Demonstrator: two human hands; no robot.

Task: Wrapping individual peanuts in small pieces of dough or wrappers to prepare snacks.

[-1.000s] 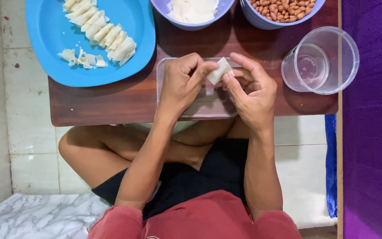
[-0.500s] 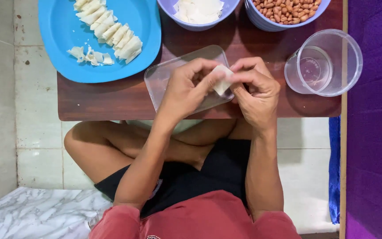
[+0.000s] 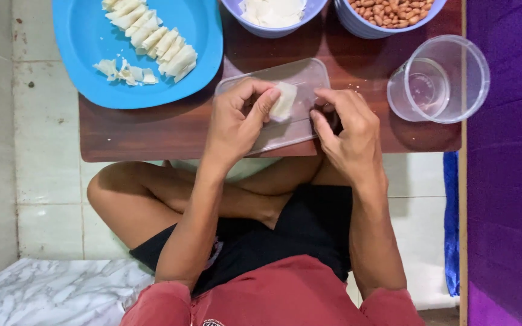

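Note:
My left hand (image 3: 240,118) pinches a small folded white pastry wrapper (image 3: 284,100) between thumb and fingers, just over a clear plastic lid (image 3: 297,78) lying on the low wooden table (image 3: 152,133). My right hand (image 3: 345,130) rests beside it on the lid's right end with fingers curled and nothing visibly in it. A blue plate (image 3: 92,60) at the upper left carries a row of folded white pastries (image 3: 152,36) and a few scraps (image 3: 125,71).
A pale bowl of white wrappers (image 3: 272,15) and a bowl of peanuts (image 3: 391,12) stand at the table's far edge. A clear plastic cup (image 3: 442,78) with a little water is at the right. Purple cloth (image 3: 509,163) runs along the right side; tiled floor lies on the left.
The right hand has let go of the wrapper and drawn back to the right. The left hand alone now holds the folded piece, slightly lower over the lid.

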